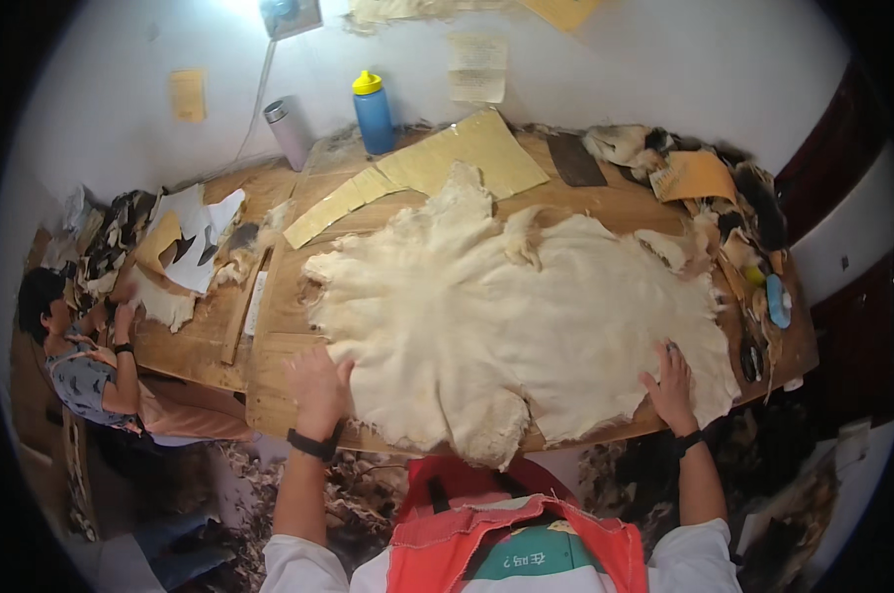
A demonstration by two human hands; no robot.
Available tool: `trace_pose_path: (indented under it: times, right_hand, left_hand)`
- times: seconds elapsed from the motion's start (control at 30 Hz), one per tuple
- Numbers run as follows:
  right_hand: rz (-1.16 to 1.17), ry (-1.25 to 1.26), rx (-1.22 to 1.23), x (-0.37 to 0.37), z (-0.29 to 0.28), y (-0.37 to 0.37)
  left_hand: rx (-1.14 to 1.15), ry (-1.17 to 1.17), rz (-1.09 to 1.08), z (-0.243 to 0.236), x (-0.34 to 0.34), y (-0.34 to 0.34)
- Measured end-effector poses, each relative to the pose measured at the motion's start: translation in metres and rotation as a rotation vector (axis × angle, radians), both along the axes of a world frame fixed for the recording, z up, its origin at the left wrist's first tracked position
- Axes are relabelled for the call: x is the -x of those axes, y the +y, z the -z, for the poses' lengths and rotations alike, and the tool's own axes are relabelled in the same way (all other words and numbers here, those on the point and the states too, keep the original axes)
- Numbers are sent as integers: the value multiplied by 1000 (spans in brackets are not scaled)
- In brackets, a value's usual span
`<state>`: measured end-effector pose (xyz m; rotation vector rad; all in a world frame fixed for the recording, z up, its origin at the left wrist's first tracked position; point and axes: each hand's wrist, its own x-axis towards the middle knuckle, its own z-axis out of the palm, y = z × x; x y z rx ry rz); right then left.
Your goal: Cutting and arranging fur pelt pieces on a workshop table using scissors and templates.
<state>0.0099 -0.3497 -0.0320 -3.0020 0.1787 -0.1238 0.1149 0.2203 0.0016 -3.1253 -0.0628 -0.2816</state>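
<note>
A large cream hide [437, 306] with ragged edges lies spread across the wooden table [269, 385]. My left hand [316, 385] is open at the hide's left edge, thumb apart from the fingers, whose tips are partly hidden. My right hand [670, 385] rests on the right part of the hide with fingers spread, a ring on one finger. Behind the hide lie a long yellow pattern sheet [496, 158] and a dark flat piece [575, 161].
A co-worker [91, 376] sits at the left end among fur scraps [111, 227] and white paper [190, 257]. A blue bottle [373, 119] and pink flask [289, 138] stand at the back. Fur, orange card [692, 176] and small tools crowd the right end.
</note>
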Motion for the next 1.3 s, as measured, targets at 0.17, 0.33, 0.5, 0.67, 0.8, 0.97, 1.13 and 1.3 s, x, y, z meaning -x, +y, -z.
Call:
trace_pose_path:
  times: [0.17, 0.33, 0.5, 0.67, 0.8, 0.97, 1.13, 1.3]
  right_hand:
    - [-3, -173, -218, -1, -1, -30]
    - [-70, -219, -224, 1, -10, -29]
    - [-102, -46, -272, 40, -18, -30]
    - [-127, 118, -252, 53, -60, -10]
    - [-203, -91, -272, 25, -42, 32]
    - [-490, -4, -235, 17, -22, 102]
    - [-522, 93, -194, 29, -20, 111]
    - [-485, 164, -66, 33, -39, 114]
  left_hand:
    - [268, 6, 53, 4, 4, 17]
    - [652, 131, 32, 17, -3, 49]
    - [658, 353, -63, -27, 18, 56]
    - [-275, 235, -4, -66, 55, 23]
    - [127, 3, 320, -21, 42, -33]
    - [53, 358, 767, -5, 48, -83]
    - [44, 502, 858, -8, 62, -64]
    - [-39, 416, 841, -20, 78, -72]
